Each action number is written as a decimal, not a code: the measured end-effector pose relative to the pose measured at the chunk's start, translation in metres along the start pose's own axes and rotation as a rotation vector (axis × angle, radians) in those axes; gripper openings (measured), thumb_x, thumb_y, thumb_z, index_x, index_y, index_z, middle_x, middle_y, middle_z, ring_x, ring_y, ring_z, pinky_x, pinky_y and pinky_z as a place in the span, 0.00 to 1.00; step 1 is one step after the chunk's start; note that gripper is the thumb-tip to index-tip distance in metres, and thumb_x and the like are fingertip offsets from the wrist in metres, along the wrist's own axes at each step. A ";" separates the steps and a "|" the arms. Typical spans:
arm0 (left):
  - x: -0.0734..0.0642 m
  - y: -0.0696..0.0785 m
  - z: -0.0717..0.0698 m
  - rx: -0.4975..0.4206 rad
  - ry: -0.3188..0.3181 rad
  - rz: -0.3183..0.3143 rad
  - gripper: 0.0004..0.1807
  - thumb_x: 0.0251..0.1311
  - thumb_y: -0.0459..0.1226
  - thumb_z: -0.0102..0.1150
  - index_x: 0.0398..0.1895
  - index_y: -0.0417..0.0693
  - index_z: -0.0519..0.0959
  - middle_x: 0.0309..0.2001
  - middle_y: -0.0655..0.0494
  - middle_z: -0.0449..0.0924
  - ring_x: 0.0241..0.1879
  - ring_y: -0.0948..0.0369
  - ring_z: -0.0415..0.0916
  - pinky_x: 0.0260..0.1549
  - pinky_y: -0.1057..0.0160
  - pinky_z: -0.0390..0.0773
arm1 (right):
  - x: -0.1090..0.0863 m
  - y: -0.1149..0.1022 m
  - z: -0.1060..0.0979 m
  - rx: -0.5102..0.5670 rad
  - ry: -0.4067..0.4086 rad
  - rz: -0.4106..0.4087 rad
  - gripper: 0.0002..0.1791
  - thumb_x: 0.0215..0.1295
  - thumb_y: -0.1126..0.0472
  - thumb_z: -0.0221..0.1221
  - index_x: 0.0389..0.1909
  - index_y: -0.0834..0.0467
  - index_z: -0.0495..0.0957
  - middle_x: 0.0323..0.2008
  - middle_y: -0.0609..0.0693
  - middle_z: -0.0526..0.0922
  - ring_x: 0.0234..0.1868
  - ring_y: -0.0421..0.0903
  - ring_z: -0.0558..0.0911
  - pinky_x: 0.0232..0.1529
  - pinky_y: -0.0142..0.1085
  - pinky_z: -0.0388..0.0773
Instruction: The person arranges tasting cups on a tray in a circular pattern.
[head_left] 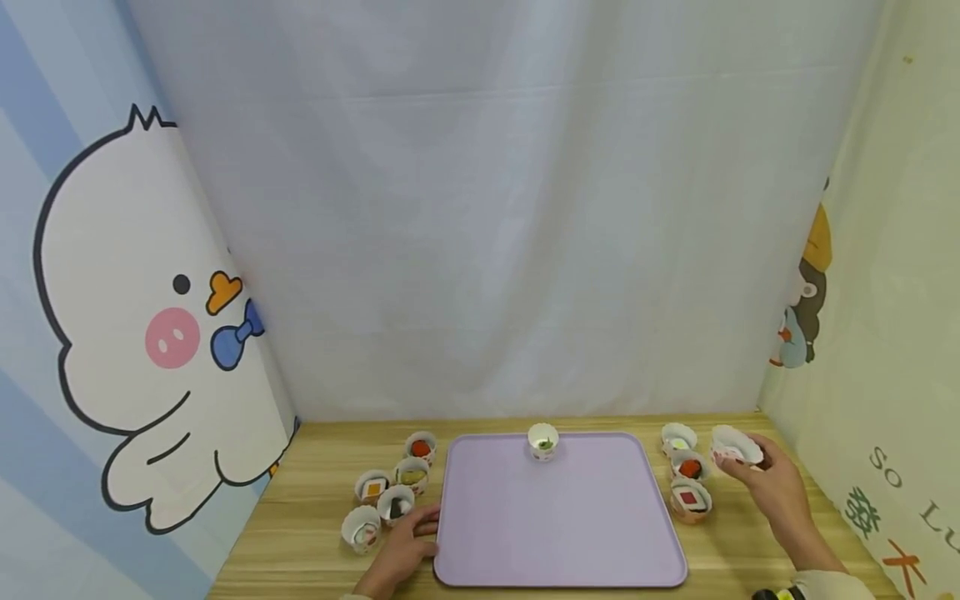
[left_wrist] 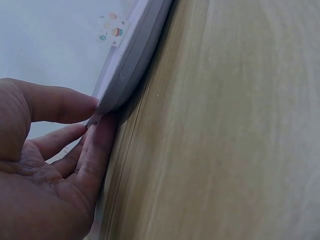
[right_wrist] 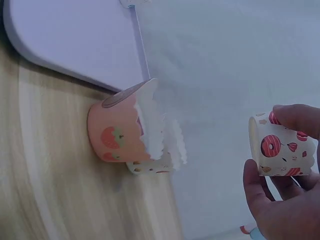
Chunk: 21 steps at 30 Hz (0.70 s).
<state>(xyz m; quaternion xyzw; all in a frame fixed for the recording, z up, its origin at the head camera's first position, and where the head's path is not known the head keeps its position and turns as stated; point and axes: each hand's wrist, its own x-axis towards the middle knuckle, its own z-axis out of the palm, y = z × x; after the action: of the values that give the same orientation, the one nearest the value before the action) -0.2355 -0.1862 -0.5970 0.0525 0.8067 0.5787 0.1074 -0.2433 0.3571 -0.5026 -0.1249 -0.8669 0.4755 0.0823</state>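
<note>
My right hand grips a white paper baking cup printed with red doughnuts. In the head view the cup is raised just right of a group of cups at the tray's right side. What is inside it cannot be seen. At the left edge of the lilac tray, my left hand pinches the rim between thumb and fingers, as the left wrist view shows. One white cup with something green in it stands at the tray's back edge.
Left of the tray, several paper cups with small items stand close to my left hand. Right of it are more cups, among them an orange strawberry-printed cup. A pale curtain hangs behind the wooden table.
</note>
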 end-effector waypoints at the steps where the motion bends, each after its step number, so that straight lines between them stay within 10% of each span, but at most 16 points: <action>1: 0.000 0.000 0.000 -0.002 0.002 -0.001 0.36 0.47 0.23 0.58 0.65 0.28 0.67 0.56 0.35 0.77 0.57 0.45 0.76 0.47 0.62 0.78 | 0.000 -0.004 0.000 0.002 -0.004 -0.014 0.44 0.61 0.42 0.64 0.70 0.63 0.62 0.41 0.34 0.74 0.35 0.21 0.70 0.35 0.24 0.73; 21: 0.002 -0.004 0.002 0.000 0.016 0.019 0.36 0.47 0.22 0.57 0.65 0.26 0.66 0.56 0.32 0.76 0.57 0.42 0.75 0.47 0.57 0.80 | 0.012 -0.059 0.030 0.056 -0.058 -0.172 0.40 0.63 0.48 0.64 0.70 0.64 0.61 0.61 0.63 0.72 0.41 0.23 0.69 0.39 0.20 0.74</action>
<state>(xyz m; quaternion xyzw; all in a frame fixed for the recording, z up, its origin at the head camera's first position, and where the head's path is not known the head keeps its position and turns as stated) -0.2365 -0.1858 -0.6016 0.0554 0.8070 0.5802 0.0954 -0.2703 0.3063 -0.4681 -0.0338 -0.8629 0.4940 0.1012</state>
